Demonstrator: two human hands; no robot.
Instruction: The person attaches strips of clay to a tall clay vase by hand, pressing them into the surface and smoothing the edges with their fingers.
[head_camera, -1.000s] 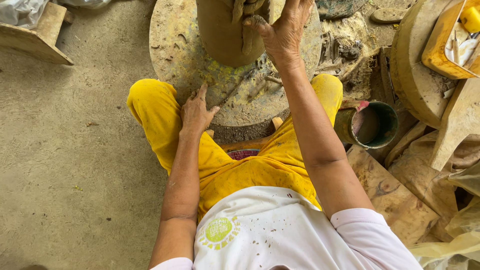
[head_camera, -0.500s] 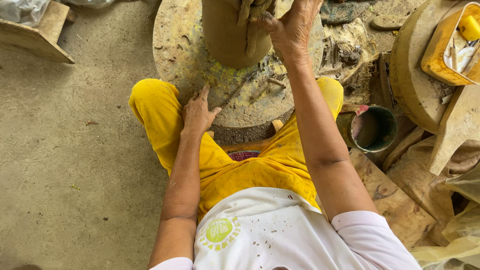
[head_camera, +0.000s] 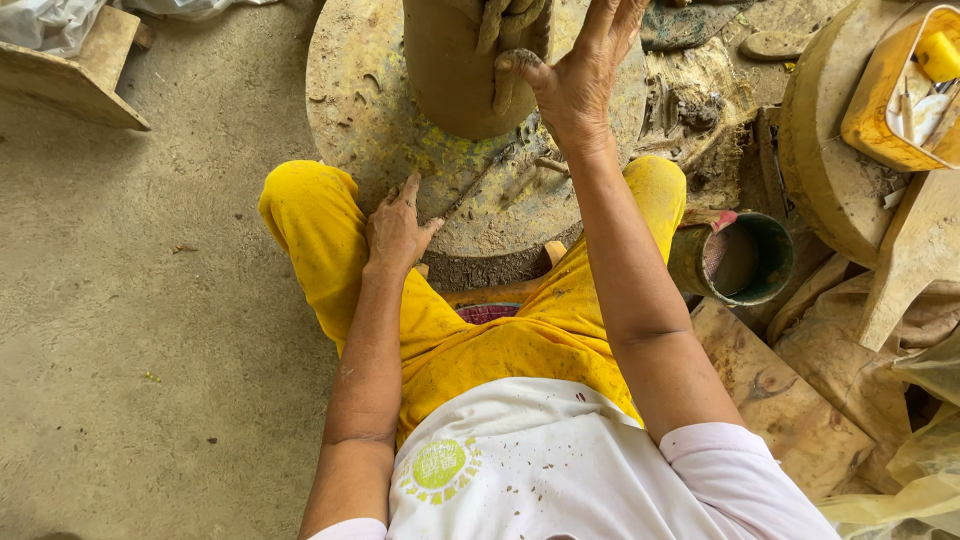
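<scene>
The left hand (head_camera: 397, 228) lies flat and unclenched, bracing the round clay-caked turntable (head_camera: 350, 100), while the right hand (head_camera: 580, 75), fingers spread, steadies the tall brown clay cylinder (head_camera: 445, 70) without clasping it.

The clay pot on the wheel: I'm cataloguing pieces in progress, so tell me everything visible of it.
The clay pot is a tall, brown, wet-looking cylinder standing upright on the round, clay-smeared wheel. Its top runs out of frame. A coil of clay hangs over its wall. The right hand presses that side, thumb on the wall. The left hand rests on the wheel's edge.
</scene>
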